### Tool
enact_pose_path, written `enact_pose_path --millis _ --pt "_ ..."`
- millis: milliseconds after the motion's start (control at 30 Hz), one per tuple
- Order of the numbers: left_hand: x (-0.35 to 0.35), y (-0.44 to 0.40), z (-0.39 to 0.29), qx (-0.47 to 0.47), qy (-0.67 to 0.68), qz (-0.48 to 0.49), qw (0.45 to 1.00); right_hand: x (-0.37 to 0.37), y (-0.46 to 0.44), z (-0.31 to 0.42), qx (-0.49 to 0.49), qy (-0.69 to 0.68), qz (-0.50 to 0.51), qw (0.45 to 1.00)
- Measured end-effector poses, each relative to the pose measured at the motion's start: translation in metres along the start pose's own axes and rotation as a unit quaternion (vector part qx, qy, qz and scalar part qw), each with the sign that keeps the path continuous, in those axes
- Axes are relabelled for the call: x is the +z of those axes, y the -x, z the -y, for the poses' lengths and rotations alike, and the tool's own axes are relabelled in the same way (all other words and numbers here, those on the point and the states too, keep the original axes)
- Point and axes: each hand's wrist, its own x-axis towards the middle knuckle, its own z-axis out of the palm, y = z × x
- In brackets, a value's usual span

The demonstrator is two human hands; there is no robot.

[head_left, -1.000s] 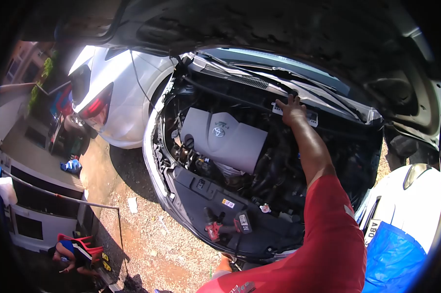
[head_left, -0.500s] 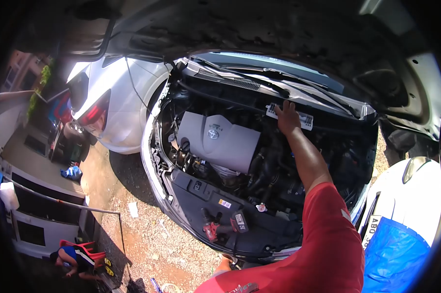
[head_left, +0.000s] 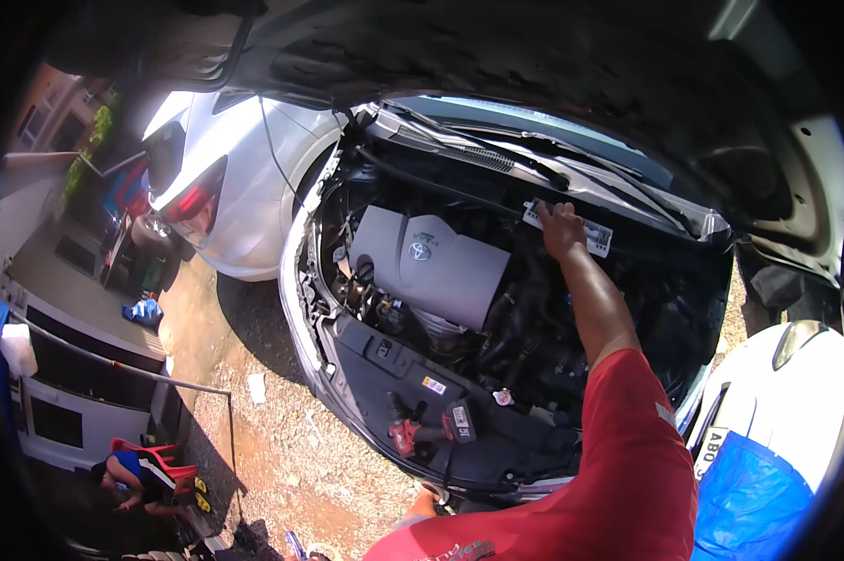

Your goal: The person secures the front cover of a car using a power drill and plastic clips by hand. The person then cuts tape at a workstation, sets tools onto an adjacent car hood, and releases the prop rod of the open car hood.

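Note:
My right hand (head_left: pixel 562 231), at the end of a red sleeve, reaches to the back of an open engine bay. Its bent fingers are over a flat white tray (head_left: pixel 598 237) with small dark and grey parts or markings. The tray lies near the base of the windshield; whatever the fingertips pinch is too small to make out. A grey engine cover (head_left: pixel 431 266) with an oval emblem sits left of my forearm. On the black front panel (head_left: pixel 371 379) lies a red and black cordless driver (head_left: pixel 403 436) with its battery (head_left: pixel 460 423). My left hand is out of view.
The raised hood (head_left: pixel 534 61) hangs overhead. A silver car (head_left: pixel 244 178) stands at the left and a white vehicle (head_left: pixel 768 383) with a blue tarp (head_left: pixel 758 496) at the right. At lower left, a person (head_left: pixel 134 475) sits on a red chair (head_left: pixel 174 467).
The view has shifted slightly, so the car appears further right. My right hand stays at the tray; its fingers look more bent and closer together. The tray and driver have not moved.

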Motion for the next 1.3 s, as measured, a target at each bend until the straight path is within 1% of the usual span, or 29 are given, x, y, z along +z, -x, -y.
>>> enact_pose_path --millis 33,133,200,233,333,367,433,500,533,567,600,633,667,700,733,767,800,867,900,933,967,1000,1033,1067,1133,1167,1200,1233,1300 --pt "0.002 -0.001 0.002 0.022 0.011 -0.010 1.000 -0.006 0.000 0.000 0.005 -0.012 0.015 1.000" --pt "0.021 -0.020 0.027 0.029 0.042 -0.027 0.998 -0.031 -0.001 -0.007 0.006 -0.038 0.061 0.997" --pt "0.023 -0.032 0.041 0.021 0.048 -0.033 0.998 -0.029 -0.006 -0.012 0.019 -0.063 0.102 0.993" --pt "0.022 -0.030 0.036 0.017 0.044 -0.039 0.998 -0.034 -0.003 -0.010 0.014 -0.062 0.103 0.993" --pt "0.021 -0.018 0.031 -0.018 0.048 -0.061 0.997 -0.036 0.007 -0.003 0.044 0.035 0.067 0.996" --pt "0.019 -0.006 0.020 -0.039 0.065 -0.067 0.995 -0.043 0.010 0.001 0.049 0.062 0.074 0.994" --pt "0.011 0.021 -0.007 -0.081 0.135 -0.074 0.985 -0.036 0.008 0.001 0.074 0.026 0.090 0.993" --pt "0.003 0.031 -0.020 -0.116 0.180 -0.041 0.976 -0.012 0.001 -0.010 0.056 -0.007 0.074 0.996" --pt "0.002 0.028 -0.017 -0.093 0.144 -0.057 0.984 -0.001 0.000 -0.018 0.046 0.005 0.043 0.998" --pt "0.000 0.034 -0.023 -0.080 0.168 -0.065 0.980 0.003 0.000 -0.019 0.030 0.011 0.012 0.999" --pt "0.000 0.031 -0.017 -0.092 0.181 -0.054 0.978 0.003 0.003 -0.022 0.018 0.024 0.011 0.999" --pt "-0.004 0.037 -0.024 -0.076 0.138 -0.060 0.986 0.014 0.003 -0.028 0.016 0.026 -0.007 1.000" --pt "-0.003 0.032 -0.015 -0.060 0.103 -0.070 0.990 0.004 0.009 -0.023 0.021 0.017 -0.010 1.000" --pt "0.005 0.020 0.001 -0.042 0.121 -0.074 0.989 0.003 0.008 -0.025 0.011 0.046 -0.003 0.999" --pt "-0.001 0.031 -0.013 -0.057 0.095 -0.077 0.991 -0.001 0.018 -0.020 0.001 0.046 -0.056 0.997" --pt "-0.001 0.034 -0.017 -0.097 0.160 -0.054 0.981 -0.011 0.027 -0.017 -0.026 0.041 -0.049 0.998" --pt "0.003 0.033 -0.014 -0.082 0.159 -0.058 0.982 -0.022 0.035 -0.014 -0.047 0.038 -0.044 0.997" --pt "0.012 0.021 0.001 -0.060 0.133 -0.041 0.988 -0.030 0.054 0.002 -0.059 0.041 -0.094 0.993" --pt "0.023 0.015 0.010 -0.049 0.161 -0.043 0.985 -0.037 0.065 0.009 -0.089 0.030 -0.093 0.991" --pt "0.019 0.023 0.004 -0.057 0.152 -0.026 0.986 -0.046 0.077 0.017 -0.121 0.019 -0.092 0.988" --pt "0.030 0.012 0.018 -0.012 0.141 -0.041 0.989 -0.059 0.093 0.035 -0.122 0.021 -0.087 0.989" --pt "0.036 0.004 0.027 -0.017 0.143 -0.015 0.989 -0.069 0.112 0.054 -0.122 0.024 -0.081 0.989" --pt "0.043 -0.002 0.035 -0.024 0.179 -0.005 0.983 -0.071 0.125 0.066 -0.134 0.021 -0.064 0.989" --pt "0.042 0.000 0.037 -0.029 0.177 -0.002 0.984 -0.074 0.138 0.080 -0.143 0.018 -0.047 0.988" --pt "0.065 -0.021 0.064 0.007 0.152 -0.047 0.987 -0.088 0.178 0.115 -0.195 -0.016 -0.040 0.980" --pt "0.065 -0.024 0.073 0.003 0.147 -0.024 0.989 -0.097 0.201 0.138 -0.195 -0.020 -0.014 0.981" --pt "0.062 -0.021 0.079 -0.017 0.197 0.006 0.980 -0.108 0.227 0.161 -0.194 -0.021 0.011 0.981" --pt "0.078 -0.032 0.096 -0.003 0.188 -0.026 0.982 -0.117 0.254 0.182 -0.227 -0.031 0.005 0.973" --pt "0.104 -0.053 0.128 -0.012 0.215 -0.023 0.976 -0.136 0.305 0.233 -0.275 -0.041 -0.008 0.960"
